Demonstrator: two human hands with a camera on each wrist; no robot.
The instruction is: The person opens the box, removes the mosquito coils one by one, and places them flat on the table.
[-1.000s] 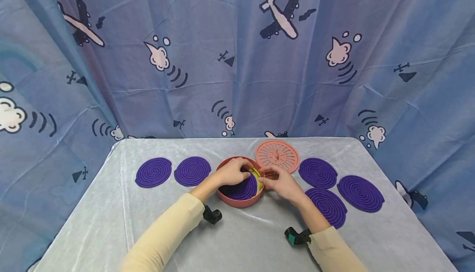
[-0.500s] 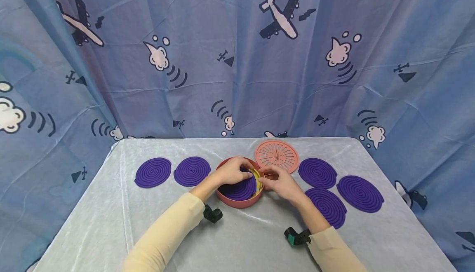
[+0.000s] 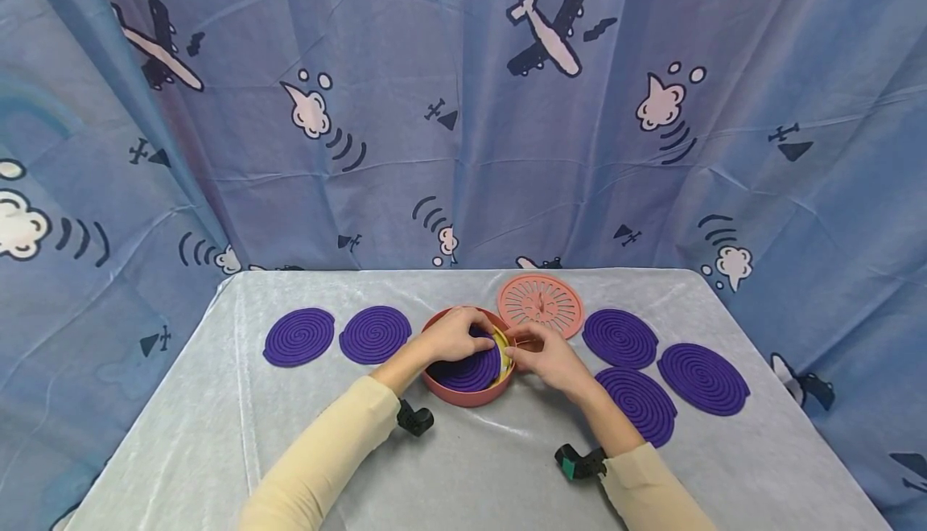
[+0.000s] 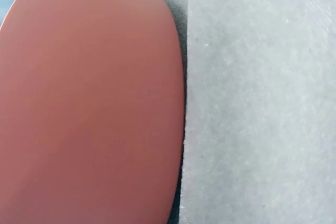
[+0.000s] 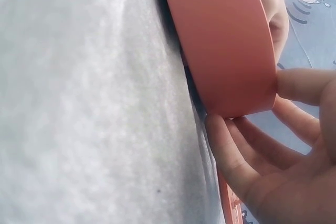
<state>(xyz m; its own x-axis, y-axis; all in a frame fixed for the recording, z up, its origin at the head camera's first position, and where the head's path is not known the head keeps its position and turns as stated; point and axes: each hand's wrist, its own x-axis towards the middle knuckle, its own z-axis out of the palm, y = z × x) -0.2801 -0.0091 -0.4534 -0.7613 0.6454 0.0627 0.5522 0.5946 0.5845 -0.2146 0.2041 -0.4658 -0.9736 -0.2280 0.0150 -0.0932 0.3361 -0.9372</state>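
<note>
In the head view a round coral box stands mid-table, a purple spiral mosquito coil inside it. My left hand reaches over the rim, thumb and fingers holding the coil near its right edge; some fingertips are hidden. Beside the coil a yellow strip shows along the box's right inner side. My right hand grips the box's right side. The right wrist view has its thumb at the rim and its fingers against the outside of the wall. Box wall fills much of the left wrist view.
A slotted coral lid lies behind the box, to the right. Two purple coils lie flat on the left; three more coils lie on the right. Behind the white-covered table hangs a blue patterned curtain.
</note>
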